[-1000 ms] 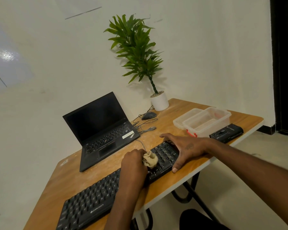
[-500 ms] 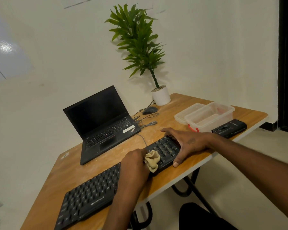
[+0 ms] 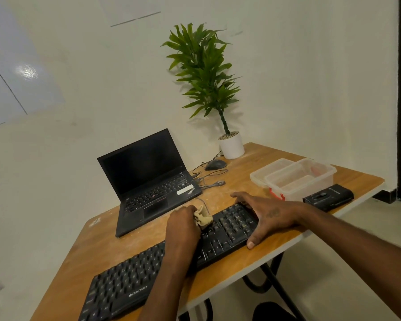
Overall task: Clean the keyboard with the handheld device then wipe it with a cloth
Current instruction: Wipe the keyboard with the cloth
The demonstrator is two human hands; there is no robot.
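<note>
A long black keyboard (image 3: 134,279) lies diagonally along the near edge of the wooden table (image 3: 97,246). My left hand (image 3: 182,228) rests on its middle keys and is closed around a crumpled beige cloth (image 3: 203,218), which sticks out past my fingers at the keyboard's far edge. My right hand (image 3: 266,216) lies flat over the keyboard's right end, fingers spread, thumb at the near edge, holding it in place. A black handheld device (image 3: 328,196) lies on the table to the right, apart from both hands.
An open black laptop (image 3: 148,179) stands behind the keyboard. A mouse (image 3: 214,164) with loose cables and a potted plant (image 3: 230,144) sit at the back. Two clear plastic containers (image 3: 296,179) stand at the right. The table's front edge runs just beneath the keyboard.
My left hand has carried the cloth across the keys from the near side toward the keyboard's far edge. My right hand has stayed on the right end. The camera has shifted a little.
</note>
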